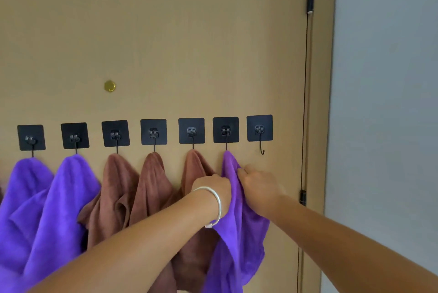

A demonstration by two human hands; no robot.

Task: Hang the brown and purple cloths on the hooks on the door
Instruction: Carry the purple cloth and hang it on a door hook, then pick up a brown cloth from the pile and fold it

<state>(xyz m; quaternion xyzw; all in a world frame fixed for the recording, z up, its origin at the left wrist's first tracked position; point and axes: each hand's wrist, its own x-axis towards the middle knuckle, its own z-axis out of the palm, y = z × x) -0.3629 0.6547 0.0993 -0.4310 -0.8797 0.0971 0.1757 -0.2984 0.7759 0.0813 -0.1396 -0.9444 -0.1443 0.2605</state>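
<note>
Six cloths hang already; your left hand (213, 188) and right hand (258, 183) both pinch the purple cloth (239, 226) on the sixth hook (225, 130). Only the far-right hook (260, 129) stays bare.

Soft, even light is falling across the door (166, 32); shadows are staying faint. Slight glare is showing on the brass peephole (110, 86). Wide-angle lens is bowing the frame edges; focus is mildly soft.

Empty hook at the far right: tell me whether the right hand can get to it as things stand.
Probably yes. The right hand grips the purple cloth just below and left of the empty hook, with bare door between them, but it must release the cloth first.
</note>
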